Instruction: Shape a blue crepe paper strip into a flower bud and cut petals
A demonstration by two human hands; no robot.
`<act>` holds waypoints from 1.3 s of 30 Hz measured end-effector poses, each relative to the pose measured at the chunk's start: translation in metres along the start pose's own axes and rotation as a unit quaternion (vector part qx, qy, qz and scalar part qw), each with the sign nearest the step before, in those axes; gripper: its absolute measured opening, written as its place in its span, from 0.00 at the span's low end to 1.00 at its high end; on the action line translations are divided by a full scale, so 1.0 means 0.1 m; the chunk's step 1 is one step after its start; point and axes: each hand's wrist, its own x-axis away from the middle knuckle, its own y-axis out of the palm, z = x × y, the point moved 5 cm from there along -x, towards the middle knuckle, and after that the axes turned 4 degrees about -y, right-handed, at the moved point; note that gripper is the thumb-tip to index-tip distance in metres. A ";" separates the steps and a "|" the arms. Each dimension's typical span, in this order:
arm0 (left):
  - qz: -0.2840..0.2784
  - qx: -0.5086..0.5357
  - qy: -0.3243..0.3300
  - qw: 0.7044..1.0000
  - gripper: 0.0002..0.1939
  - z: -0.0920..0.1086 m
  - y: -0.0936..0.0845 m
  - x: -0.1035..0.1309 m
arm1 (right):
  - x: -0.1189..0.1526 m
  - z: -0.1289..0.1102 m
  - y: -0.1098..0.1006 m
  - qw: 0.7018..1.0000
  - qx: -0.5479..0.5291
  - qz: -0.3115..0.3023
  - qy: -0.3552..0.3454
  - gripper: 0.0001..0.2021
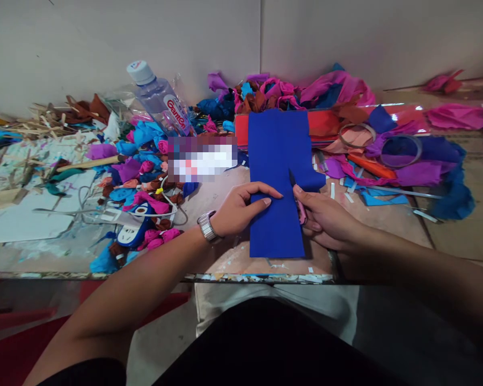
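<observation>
A deep blue sheet (271,161) of fabric or crepe paper lies in front of me, with a cut-out step on its right side. My left hand (245,206), with a metal watch (206,225) at the wrist, rests on the sheet's left part. Its thumb and index finger are apart, touching the surface; the other fingers are partly hidden. My right hand (326,214) is closed around a pink-handled knife (301,210). The dark pointed blade lies over the sheet near the step, pointing away from me.
A plastic bottle (161,102) leans at the back left. A power strip (134,225) with a white cable sits among coloured bundles. Red sheets (324,126) lie behind the blue one. Tape rolls (400,150) and coloured scraps (426,171) are at right. The table's front edge (221,277) is near me.
</observation>
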 end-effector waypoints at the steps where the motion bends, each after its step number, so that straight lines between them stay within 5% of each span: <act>1: -0.001 0.000 0.003 1.000 0.11 0.01 0.00 0.00 | 0.00 0.00 0.00 1.000 0.001 0.000 0.000 0.27; 17: -0.004 0.003 -0.007 1.000 0.12 0.01 0.02 0.00 | 0.01 -0.01 0.02 1.000 0.012 -0.009 -0.002 0.25; 23: -0.043 0.075 -0.048 0.995 0.19 -0.03 0.07 0.00 | 0.02 0.00 0.01 1.000 0.007 -0.010 -0.006 0.25; 32: 0.037 0.043 -0.047 0.997 0.18 -0.06 -0.02 -0.03 | 0.01 -0.01 0.03 1.000 0.013 -0.018 -0.015 0.25; 39: -0.008 0.152 -0.064 0.986 0.33 -0.10 0.05 -0.03 | 0.00 0.00 0.00 1.000 0.021 -0.005 -0.012 0.28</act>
